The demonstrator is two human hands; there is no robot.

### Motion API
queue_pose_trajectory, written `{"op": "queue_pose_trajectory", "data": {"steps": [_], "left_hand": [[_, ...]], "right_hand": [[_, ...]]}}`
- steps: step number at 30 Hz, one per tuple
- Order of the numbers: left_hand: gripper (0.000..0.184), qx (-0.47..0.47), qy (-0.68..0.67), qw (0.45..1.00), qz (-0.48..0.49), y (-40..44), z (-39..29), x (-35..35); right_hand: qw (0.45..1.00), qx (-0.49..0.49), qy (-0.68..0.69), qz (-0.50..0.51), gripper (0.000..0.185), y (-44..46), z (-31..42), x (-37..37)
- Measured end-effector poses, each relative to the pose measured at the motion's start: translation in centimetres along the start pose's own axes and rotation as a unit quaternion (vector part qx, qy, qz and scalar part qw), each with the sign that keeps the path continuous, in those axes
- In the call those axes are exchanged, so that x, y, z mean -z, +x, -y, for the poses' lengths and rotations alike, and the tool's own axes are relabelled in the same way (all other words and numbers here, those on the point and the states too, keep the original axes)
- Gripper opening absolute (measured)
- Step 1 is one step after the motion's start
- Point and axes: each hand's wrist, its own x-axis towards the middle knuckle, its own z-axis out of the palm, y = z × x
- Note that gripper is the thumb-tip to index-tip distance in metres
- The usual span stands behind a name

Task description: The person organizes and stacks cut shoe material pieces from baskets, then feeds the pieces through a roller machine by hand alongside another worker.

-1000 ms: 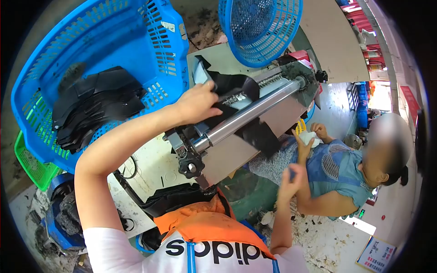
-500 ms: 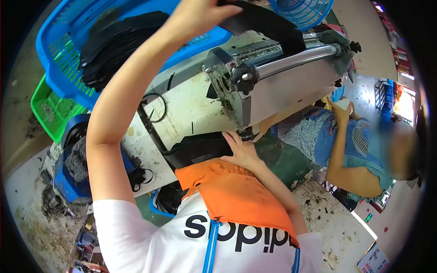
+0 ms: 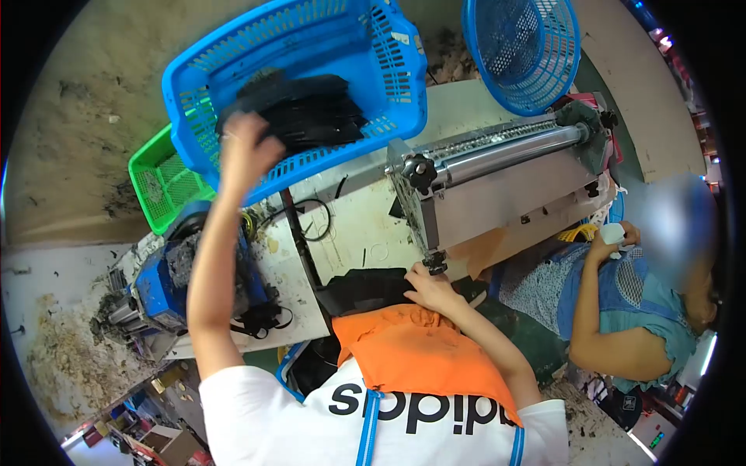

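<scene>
My left hand [image 3: 250, 151], blurred by motion, is over the near left side of a blue basket [image 3: 299, 175]. Its thumb stands apart from the fingers, and I make out nothing held in it. Dark, flat black pieces [image 3: 318, 116] lie piled in the basket beside that hand. Close to my body, my right hand [image 3: 432, 290] grips the right end of more black sheet pieces [image 3: 365, 290] at the bench edge. Just beyond its fingers is a black knob [image 3: 435, 264] on the roller machine [image 3: 505, 155]. No sheet shows on the metal roller.
A round blue basket [image 3: 528, 54] stands behind the machine, and a green basket [image 3: 163, 190] sits at the left. Nearer is a blue motor-like unit [image 3: 175, 276] covered in grey debris. At the right, a person [image 3: 622, 326] holds a small white object.
My left hand has swung from above the roller, where it held a black sheet, down and left to the blue basket. The sheet has left the roller. My right hand stays at the black pieces.
</scene>
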Motion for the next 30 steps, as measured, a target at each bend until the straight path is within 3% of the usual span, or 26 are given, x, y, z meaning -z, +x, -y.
{"op": "queue_pose_trajectory", "data": {"steps": [1,2,3,4,5,6,8,10,12,16,18,20,24,26,29,30], "left_hand": [[0.054,-0.018,-0.116,0.986,0.116,-4.4,-2.3,-1.9],[0.058,-0.005,-0.204,0.926,0.319,-8.2,-6.2,-2.9],[0.065,0.038,-0.252,0.824,0.505,-12.1,-10.1,-4.0],[0.070,-0.029,-0.302,0.772,0.558,-15.2,-12.5,-5.3],[0.079,-0.136,-0.305,0.803,0.493,-18.8,-13.0,-7.9],[0.085,-0.164,-0.234,0.833,0.474,-20.5,-13.7,-8.5],[0.085,-0.013,-0.242,0.738,0.630,-17.7,-16.2,-4.9],[0.081,-0.061,-0.292,0.741,0.601,-16.0,-15.9,-3.0],[0.074,0.015,-0.319,0.710,0.627,-9.8,-18.5,1.4],[0.046,-0.129,-0.426,0.841,0.309,-0.6,-21.8,3.4],[0.038,-0.083,-0.455,0.850,0.253,4.5,-21.7,1.3],[0.031,-0.071,-0.435,0.872,0.214,9.6,-22.0,-2.3],[0.031,-0.115,-0.249,0.884,0.378,15.5,-21.4,-11.0],[0.033,-0.157,-0.245,0.851,0.437,16.0,-21.7,-16.7],[0.034,-0.294,-0.222,0.835,0.408,15.1,-23.3,-20.4],[0.033,-0.263,-0.234,0.827,0.437,15.2,-23.4,-21.1]], "right_hand": [[1.000,0.012,0.018,-0.001,0.029,-0.2,0.5,0.2],[0.999,0.022,0.035,0.001,0.025,-0.5,0.7,0.4],[0.998,0.042,0.045,0.019,0.023,-0.5,0.3,0.2],[0.996,0.063,0.056,0.036,0.022,-0.3,-0.2,-0.3],[0.993,0.082,0.067,0.052,0.020,-0.3,-0.5,-0.5],[0.993,0.102,0.042,0.038,0.019,-0.6,0.0,0.3],[0.991,0.133,-0.009,0.011,0.018,-2.5,2.1,3.6],[0.991,0.131,0.035,-0.018,0.032,-4.9,2.4,9.3],[0.978,0.083,0.192,-0.011,0.036,-7.6,0.1,14.6],[0.891,-0.096,0.442,-0.033,0.044,-12.5,-7.4,20.2],[0.861,-0.150,0.479,-0.088,0.042,-14.3,-11.2,20.2],[0.865,-0.166,0.468,-0.073,0.041,-16.1,-14.6,20.3],[0.811,-0.220,0.535,-0.094,0.036,-16.9,-16.4,22.2],[0.828,-0.199,0.515,-0.096,0.034,-15.7,-17.7,23.0],[0.862,-0.198,0.462,-0.059,0.039,-15.2,-17.3,24.0],[0.882,-0.173,0.434,-0.055,0.041,-15.6,-16.5,24.0]]}}
